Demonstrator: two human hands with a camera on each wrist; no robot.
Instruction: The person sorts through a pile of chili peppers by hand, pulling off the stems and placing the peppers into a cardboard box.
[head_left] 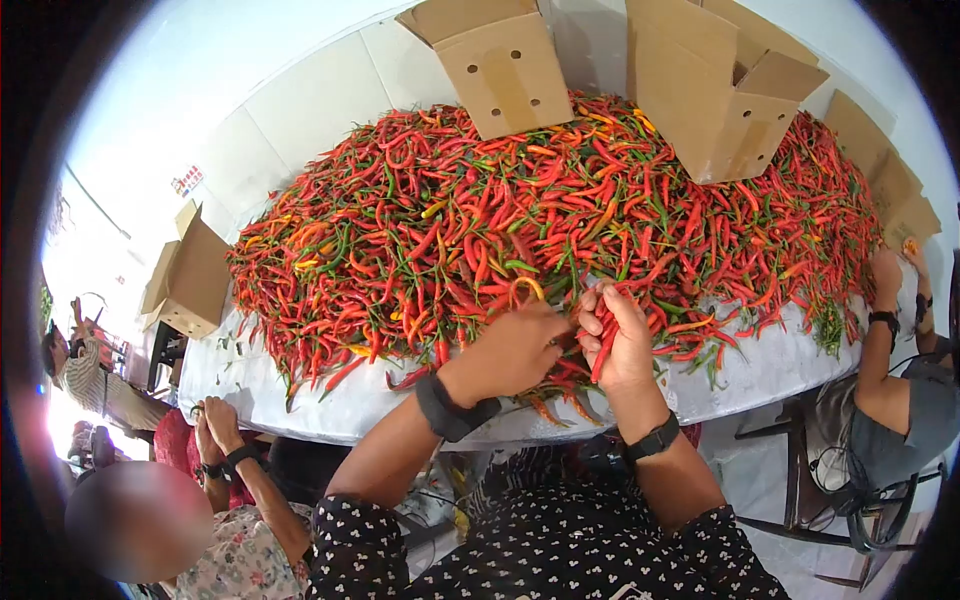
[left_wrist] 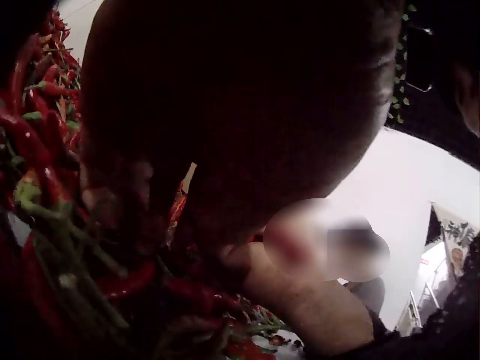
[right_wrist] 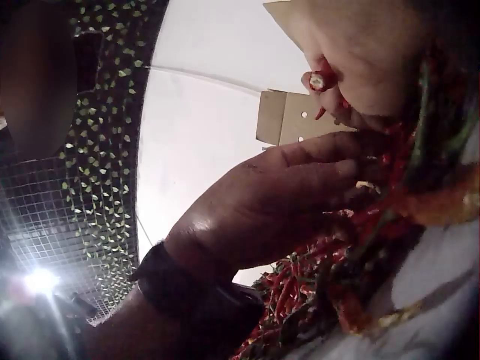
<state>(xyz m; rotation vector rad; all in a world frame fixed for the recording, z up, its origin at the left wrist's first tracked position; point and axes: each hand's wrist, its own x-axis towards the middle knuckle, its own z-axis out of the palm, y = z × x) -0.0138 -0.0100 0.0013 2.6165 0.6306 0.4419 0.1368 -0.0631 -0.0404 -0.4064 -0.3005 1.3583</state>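
In the head view, my right hand (head_left: 622, 340) grips red chili peppers (head_left: 604, 355) over the front of a big chili heap (head_left: 430, 240). The right wrist view shows the pale end of one held chili (right_wrist: 321, 79) poking out of that hand. My left hand (head_left: 510, 352) is beside it, palm down, fingers curled in among the chilies. A red chili with a pale stem (left_wrist: 178, 210) shows between the left fingers in the left wrist view, where the hand is mostly dark. A yellow-orange chili (head_left: 527, 288) curves up just behind the left hand.
Cardboard boxes (head_left: 505, 75) (head_left: 715, 95) stand on the back of the heap, another box (head_left: 190, 280) at the left. Pale sheeting (head_left: 240, 385) covers the table's front edge. People sit at both sides, one person's hands (head_left: 218, 425) at the left and another's arm (head_left: 880, 340) at the right.
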